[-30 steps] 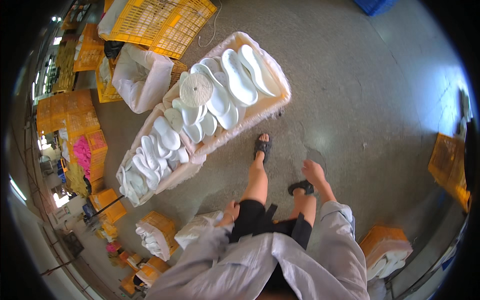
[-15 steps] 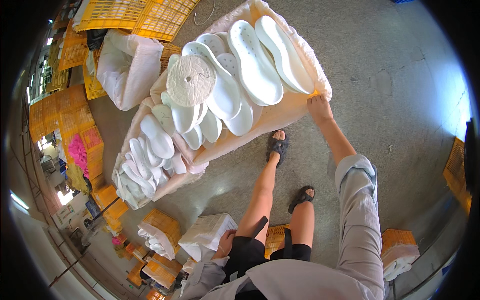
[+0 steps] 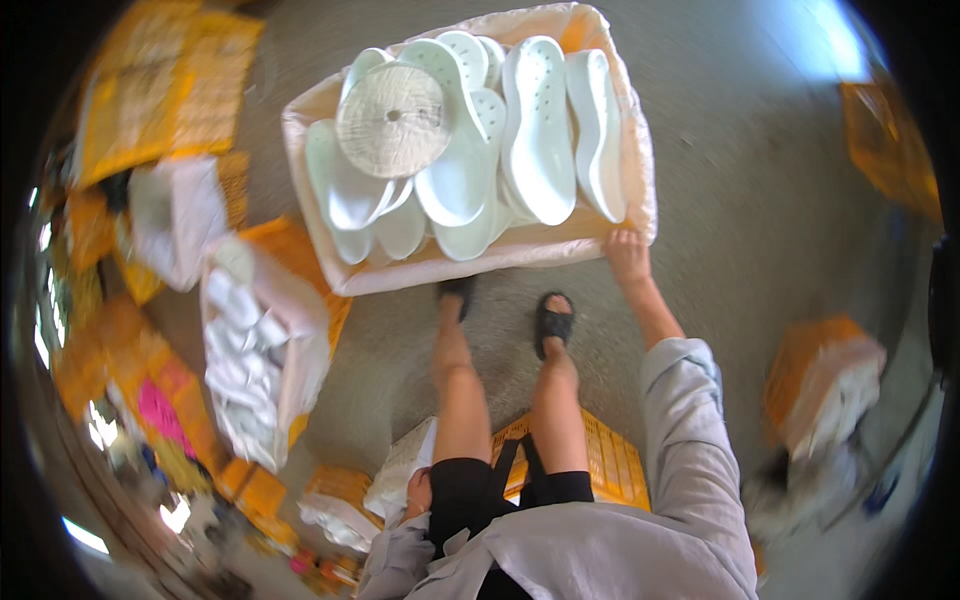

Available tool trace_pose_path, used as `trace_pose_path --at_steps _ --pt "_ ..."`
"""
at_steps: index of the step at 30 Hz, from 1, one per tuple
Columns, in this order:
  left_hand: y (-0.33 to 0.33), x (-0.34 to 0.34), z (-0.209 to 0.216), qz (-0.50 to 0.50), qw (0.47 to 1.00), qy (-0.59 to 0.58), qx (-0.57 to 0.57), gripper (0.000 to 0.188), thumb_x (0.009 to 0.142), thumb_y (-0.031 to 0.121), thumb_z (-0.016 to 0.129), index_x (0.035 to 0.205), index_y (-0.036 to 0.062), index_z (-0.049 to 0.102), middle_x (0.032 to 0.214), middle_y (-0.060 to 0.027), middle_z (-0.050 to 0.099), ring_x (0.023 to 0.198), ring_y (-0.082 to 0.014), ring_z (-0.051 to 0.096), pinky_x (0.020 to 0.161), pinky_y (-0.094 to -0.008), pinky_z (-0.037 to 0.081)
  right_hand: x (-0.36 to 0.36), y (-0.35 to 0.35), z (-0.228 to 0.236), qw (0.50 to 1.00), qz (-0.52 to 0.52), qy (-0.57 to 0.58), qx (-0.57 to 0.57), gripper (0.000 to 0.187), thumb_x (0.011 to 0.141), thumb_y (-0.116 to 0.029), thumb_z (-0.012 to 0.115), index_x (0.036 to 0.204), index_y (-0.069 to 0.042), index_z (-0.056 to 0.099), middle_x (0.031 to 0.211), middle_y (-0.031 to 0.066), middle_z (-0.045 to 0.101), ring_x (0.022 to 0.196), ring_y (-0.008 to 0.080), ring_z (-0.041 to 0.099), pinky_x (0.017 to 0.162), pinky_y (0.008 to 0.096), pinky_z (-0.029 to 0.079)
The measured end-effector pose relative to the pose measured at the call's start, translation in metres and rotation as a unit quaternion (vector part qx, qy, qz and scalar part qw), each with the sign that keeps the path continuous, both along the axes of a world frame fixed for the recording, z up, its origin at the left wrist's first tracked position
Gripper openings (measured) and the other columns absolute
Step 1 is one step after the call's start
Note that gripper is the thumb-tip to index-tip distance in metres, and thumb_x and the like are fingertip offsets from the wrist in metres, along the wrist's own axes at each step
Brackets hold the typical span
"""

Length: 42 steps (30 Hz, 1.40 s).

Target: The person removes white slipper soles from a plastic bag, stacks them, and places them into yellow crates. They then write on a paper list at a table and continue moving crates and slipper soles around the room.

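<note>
My right hand [image 3: 628, 258] is closed over the near right corner of a cloth-lined crate [image 3: 330, 270]. In the crate lie several white foam shoe soles [image 3: 540, 130], some with small holes at one end. A round, off-white disc [image 3: 393, 118] with a small hole in its middle rests on the soles at the left. My left hand [image 3: 418, 492] hangs by my left thigh, next to a white crate [image 3: 405, 465]. Its fingers are mostly hidden, so I cannot tell how they are held.
Another lined crate [image 3: 310, 340] full of white soles stands on the left. Behind it is a white-lined container [image 3: 180, 220] beside stacked yellow crates [image 3: 165, 90]. A yellow crate [image 3: 615, 455] sits behind my legs. More orange crates [image 3: 815, 375] stand at the right on the grey floor.
The lined crate in my right hand has turned and come apart from the other sole-filled crate, which now sits further left. My feet have stepped and my body has turned.
</note>
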<state>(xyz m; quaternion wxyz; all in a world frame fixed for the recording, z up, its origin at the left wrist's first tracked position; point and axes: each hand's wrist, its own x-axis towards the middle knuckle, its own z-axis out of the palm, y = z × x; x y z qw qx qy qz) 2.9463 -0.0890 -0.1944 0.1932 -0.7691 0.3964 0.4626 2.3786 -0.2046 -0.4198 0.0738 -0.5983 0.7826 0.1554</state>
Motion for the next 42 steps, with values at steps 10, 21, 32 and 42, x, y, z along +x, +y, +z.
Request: trace_pose_path --at_steps 10,21,32,42 --pt "0.024 0.095 0.044 -0.194 0.976 -0.062 0.076 0.038 0.087 0.024 0.038 0.107 -0.0032 0.055 0.101 -0.0207 0.060 0.095 -0.0322 0.056 0.084 -0.0362 0.042 0.005 0.504 0.057 0.875 -0.334 -0.104 0.336 0.033 0.081 -0.013 0.045 0.113 -0.010 0.052 0.114 0.0084 0.054 0.102 0.0257 0.053 0.082 0.0399 0.045" --pt "0.075 0.108 0.040 0.006 0.991 -0.133 0.015 0.037 0.084 0.027 0.040 0.107 0.0000 0.052 0.105 -0.0269 0.055 0.100 -0.0427 0.051 0.086 -0.0434 0.041 0.122 0.353 0.087 0.778 -0.203 -0.208 0.557 0.036 0.082 -0.025 0.049 0.112 -0.006 0.056 0.121 0.0155 0.051 0.114 0.0289 0.047 0.093 0.0390 0.038" --pt "0.049 0.261 0.034 0.192 0.980 -0.035 -0.026 0.033 0.086 0.024 0.038 0.102 0.0011 0.053 0.098 -0.0224 0.059 0.094 -0.0375 0.055 0.083 -0.0400 0.043 0.619 -0.158 0.065 0.864 0.342 -0.368 -0.042 0.046 0.076 -0.012 0.053 0.121 -0.003 0.045 0.127 0.0132 0.042 0.119 0.0275 0.040 0.098 0.0366 0.034" --pt "0.073 0.348 0.041 0.305 0.952 0.023 0.004 0.031 0.086 0.020 0.039 0.103 0.0031 0.057 0.103 -0.0154 0.059 0.098 -0.0294 0.055 0.087 -0.0339 0.040 0.730 -0.268 -0.047 0.917 0.356 -0.148 0.101 0.008 0.075 -0.017 0.058 0.077 -0.013 0.065 0.078 0.0034 0.067 0.070 0.0200 0.066 0.051 0.0361 0.052"
